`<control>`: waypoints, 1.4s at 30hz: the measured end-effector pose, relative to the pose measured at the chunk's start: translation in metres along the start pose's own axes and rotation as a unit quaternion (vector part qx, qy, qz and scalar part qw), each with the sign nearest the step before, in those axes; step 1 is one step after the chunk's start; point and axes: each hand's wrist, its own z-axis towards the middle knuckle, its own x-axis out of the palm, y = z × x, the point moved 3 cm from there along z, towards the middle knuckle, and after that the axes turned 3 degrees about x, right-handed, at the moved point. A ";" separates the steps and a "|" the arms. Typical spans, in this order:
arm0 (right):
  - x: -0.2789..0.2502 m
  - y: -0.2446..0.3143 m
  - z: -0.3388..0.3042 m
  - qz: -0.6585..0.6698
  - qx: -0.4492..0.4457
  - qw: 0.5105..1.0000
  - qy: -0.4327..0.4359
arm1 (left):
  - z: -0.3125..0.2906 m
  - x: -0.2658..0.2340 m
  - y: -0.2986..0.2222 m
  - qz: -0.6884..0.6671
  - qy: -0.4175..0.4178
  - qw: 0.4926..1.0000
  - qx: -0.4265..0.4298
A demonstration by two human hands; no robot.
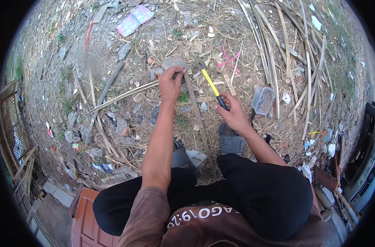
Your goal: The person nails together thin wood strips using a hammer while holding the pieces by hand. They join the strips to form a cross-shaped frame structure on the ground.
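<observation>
My left hand (170, 85) is closed in a pinch at the far end of a long thin wooden strip (196, 111). Whatever lies between its fingertips is too small to make out. The strip runs from there back toward me, between my feet. A flat grey stone (174, 62) lies just beyond these fingers. Wrapped around the black grip of a hammer (212, 84) with a yellow shaft is my right hand (233, 112). The hammer's head points away from me, just right of the strip's far end. Another strip (125, 96) passes leftward from behind my left wrist.
Many loose wooden strips (274, 49) lie at the far right. A clear plastic container (263, 101) sits beside my right shoe (230, 140). Pink ribbon (228, 57), a patterned packet (135, 20) and litter dot the dry grass. A reddish-brown wooden panel (85, 220) is at lower left.
</observation>
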 end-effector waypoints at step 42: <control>-0.064 0.001 0.019 0.113 -0.031 0.992 0.046 | 0.040 -0.015 -0.055 0.050 -0.113 0.991 -0.055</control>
